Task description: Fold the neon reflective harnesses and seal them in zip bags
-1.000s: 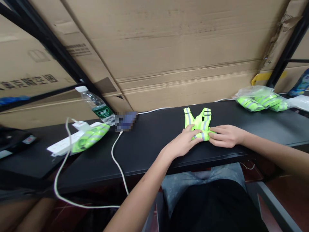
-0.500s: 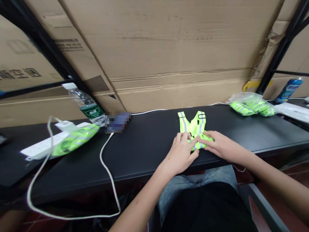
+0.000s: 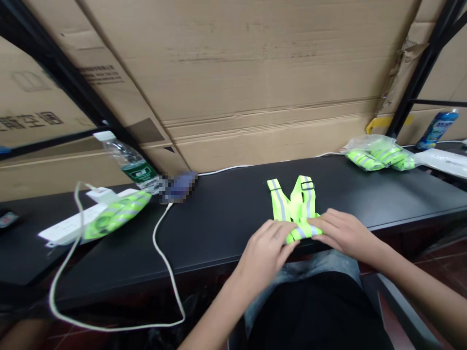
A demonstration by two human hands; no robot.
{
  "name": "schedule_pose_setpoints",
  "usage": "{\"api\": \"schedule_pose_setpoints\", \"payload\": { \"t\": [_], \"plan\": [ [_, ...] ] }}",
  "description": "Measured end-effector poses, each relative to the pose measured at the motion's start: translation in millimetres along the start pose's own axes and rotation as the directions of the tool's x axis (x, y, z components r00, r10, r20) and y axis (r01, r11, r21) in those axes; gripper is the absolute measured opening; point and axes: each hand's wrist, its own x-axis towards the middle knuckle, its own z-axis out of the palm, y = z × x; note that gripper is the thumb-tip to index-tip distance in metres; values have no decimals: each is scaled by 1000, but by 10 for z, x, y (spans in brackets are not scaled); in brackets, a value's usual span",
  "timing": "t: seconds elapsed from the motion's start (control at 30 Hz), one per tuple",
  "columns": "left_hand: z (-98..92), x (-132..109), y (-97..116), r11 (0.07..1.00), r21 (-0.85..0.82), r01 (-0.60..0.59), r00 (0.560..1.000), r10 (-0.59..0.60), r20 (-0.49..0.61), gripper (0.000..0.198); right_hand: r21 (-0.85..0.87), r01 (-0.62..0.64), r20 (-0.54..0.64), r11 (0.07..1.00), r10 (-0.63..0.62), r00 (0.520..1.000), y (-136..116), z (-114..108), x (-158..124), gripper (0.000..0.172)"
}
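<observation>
Black bench (image 3: 226, 218) surface, backed by a wall of large cardboard cartons (image 3: 255, 73). Both hands rest at the near edge of the bench on a fluorescent yellow reflective vest (image 3: 294, 201) with grey stripes.

Left hand (image 3: 268, 245): palm down, fingers extended and slightly spread, fingertips pressing the bunched lower end of the vest. It is not clamped round it.

Right hand (image 3: 343, 232): palm down, fingers extended and close together, lying on the same lower end from the opposite side. It is likewise not closed on it.

The two shoulder straps of the vest lie flat on the bench just beyond the fingertips of both hands.

Well to the left of the left hand: a white cable (image 3: 164, 257), a power strip (image 3: 62, 228), a green roll (image 3: 116, 216) lying on the strip, and a water bottle (image 3: 129, 160).

Well to the right of the right hand, further back: a clear bag (image 3: 379, 154) of green rolls, with a blue bottle (image 3: 436, 129) beyond it.
</observation>
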Motion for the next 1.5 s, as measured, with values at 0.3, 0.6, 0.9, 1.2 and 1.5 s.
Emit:
{"api": "schedule_pose_setpoints", "payload": {
  "t": [0.3,0.6,0.9,1.2,1.5],
  "plan": [
    [76,549,-573,920,-119,372,910,-337,242,39,299,-226,169,927,181,969,523,137,545,43],
    [172,660,-497,981,159,114,978,-139,153,29,250,-286,174,925,248,953,741,326,586,37],
    [176,650,-408,990,-72,123,974,-107,197,27,285,-229,70,931,218,974,570,66,320,23],
    [220,635,-461,984,-86,158,968,-137,209,26,306,-131,97,943,106,990,560,-36,148,34],
    [195,663,-502,974,-165,154,967,-115,228,22,434,-96,33,896,91,995,617,170,516,36]
  ]
}}
